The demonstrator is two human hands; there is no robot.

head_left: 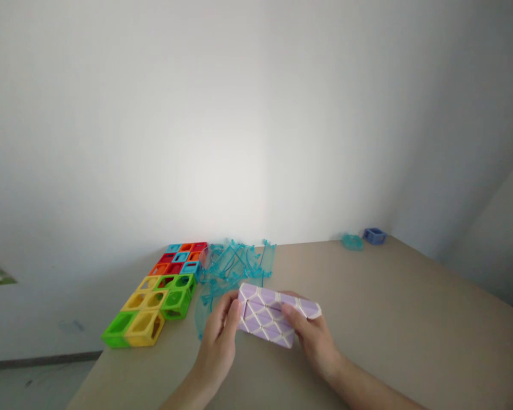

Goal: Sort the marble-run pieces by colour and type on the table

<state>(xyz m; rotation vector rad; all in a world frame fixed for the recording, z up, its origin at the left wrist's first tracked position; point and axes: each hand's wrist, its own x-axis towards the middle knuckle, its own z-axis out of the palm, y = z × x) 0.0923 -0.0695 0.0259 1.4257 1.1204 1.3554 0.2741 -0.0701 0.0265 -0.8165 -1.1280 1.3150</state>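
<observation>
Nearest to us, our two bare forearms are coming up from the bottom edge. Our left hand and right hand are gripping a purple folding puzzle from either end. The left fingers are curling closed around its left end. The right fingers are pressing over its front face, with the thumb hidden behind.

We are holding the puzzle just above the tan table, in front of us and slightly left of centre. Its wedge segments are lying packed into a flat, compact block. We are judging most of the folding to be done, though the upper right corner is jutting past the rest, so a little shaping may be left.

Beyond our left hand, a heap of clear teal pieces is lying on the table. A mat of coloured cube frames is sitting beside it at the left edge, and neither is looking handled. A small blue frame and another teal piece are resting at the far corner, well apart.
</observation>
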